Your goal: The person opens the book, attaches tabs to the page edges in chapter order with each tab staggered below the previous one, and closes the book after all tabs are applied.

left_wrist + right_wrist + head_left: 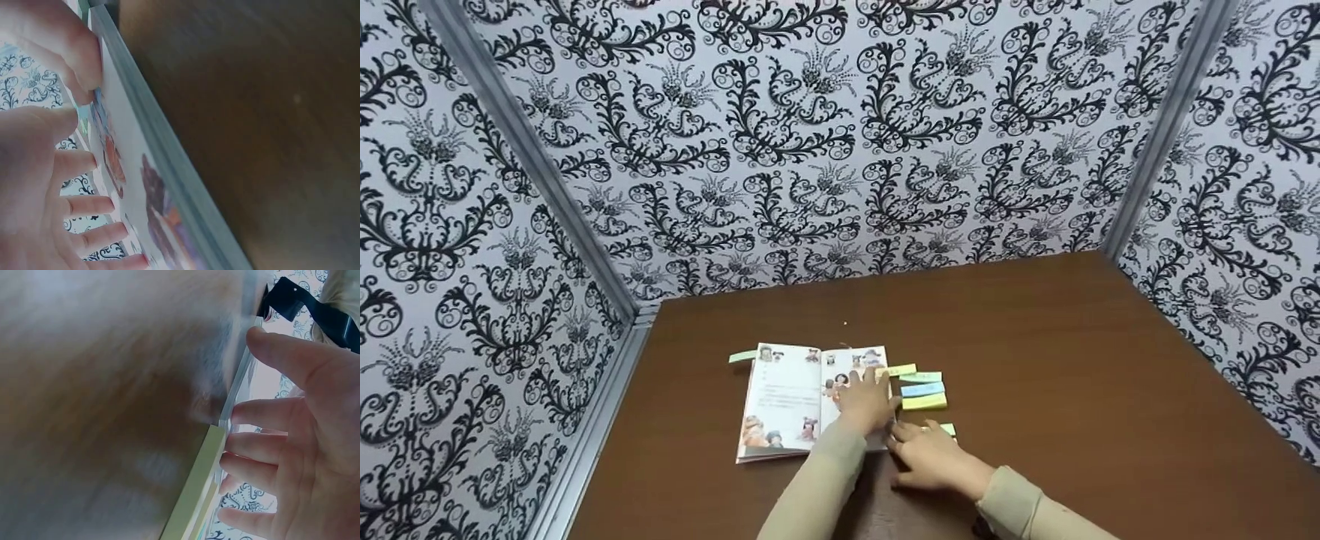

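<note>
An open picture book lies on the brown table, its pages printed with cartoon figures. On the right page my left hand rests with fingers spread; the left wrist view shows the fingertips against the printed page. My right hand is at the book's lower right corner, fingers extended, fingertips right at the book edge. In the right wrist view they are beside a yellow sticky note pad. Yellow, blue and green sticky notes lie along the book's right side.
A green sticky tab sticks out at the book's upper left. Another green note shows behind the right hand. Patterned walls with metal frame posts enclose the brown table at the back and sides.
</note>
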Tool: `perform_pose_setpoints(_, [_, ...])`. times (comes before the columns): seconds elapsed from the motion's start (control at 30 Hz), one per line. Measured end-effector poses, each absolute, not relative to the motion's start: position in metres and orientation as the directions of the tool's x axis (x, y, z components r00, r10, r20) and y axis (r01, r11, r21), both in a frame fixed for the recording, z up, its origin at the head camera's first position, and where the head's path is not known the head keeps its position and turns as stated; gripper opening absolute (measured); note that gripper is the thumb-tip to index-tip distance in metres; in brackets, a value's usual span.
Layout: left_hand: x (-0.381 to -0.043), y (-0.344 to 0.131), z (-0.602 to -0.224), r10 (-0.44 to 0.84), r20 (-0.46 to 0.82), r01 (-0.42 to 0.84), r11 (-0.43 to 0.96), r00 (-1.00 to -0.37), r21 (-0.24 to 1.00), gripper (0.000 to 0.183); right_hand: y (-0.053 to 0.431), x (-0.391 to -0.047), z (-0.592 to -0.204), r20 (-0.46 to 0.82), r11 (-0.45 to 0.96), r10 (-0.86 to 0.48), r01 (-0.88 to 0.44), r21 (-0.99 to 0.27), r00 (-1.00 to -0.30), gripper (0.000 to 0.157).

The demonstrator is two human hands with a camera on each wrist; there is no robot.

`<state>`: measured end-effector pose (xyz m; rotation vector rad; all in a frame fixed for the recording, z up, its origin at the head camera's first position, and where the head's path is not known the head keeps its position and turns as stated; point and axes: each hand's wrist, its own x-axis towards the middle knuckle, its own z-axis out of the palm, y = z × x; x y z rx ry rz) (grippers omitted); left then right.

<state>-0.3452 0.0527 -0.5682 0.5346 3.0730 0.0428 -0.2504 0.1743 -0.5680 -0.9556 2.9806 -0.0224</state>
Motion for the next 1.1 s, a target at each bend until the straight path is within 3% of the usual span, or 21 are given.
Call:
perform_pose_setpoints(0.4, [-0.351, 0.052, -0.571, 0.25, -0.049, 0.251, 0.968, -0.967, 0.003, 0.071, 0.169, -0.248, -0.57, -0.033, 0.826, -0.564, -0.564, -0.017, -0.825, 0.07])
perform_pose_setpoints(0.63, [-0.347, 0.046, -0.569, 0.328, -0.042, 0.325, 0.944, -0.944, 0.055, 0.068, 0.173, -0.248, -0.567, -0.039, 0.836, -0.549, -0.548, -0.035, -0.835, 0.069])
perform_pose_setpoints(0.87, [-0.323, 0.026, -0.563, 0.419, -0.105, 0.41, 0.907, -0.902, 0.094, 0.063, 0.176, -0.245, -0.564, -0.047, 0.835, -0.547, -0.542, -0.095, -0.836, 0.07])
perform_pose_setpoints(1.1, [-0.298, 0.003, -0.562, 0.461, -0.086, 0.452, 0.885, -0.883, 0.109, 0.06, 0.176, -0.243, -0.565, -0.023, 0.828, -0.554, -0.549, -0.111, -0.832, 0.071])
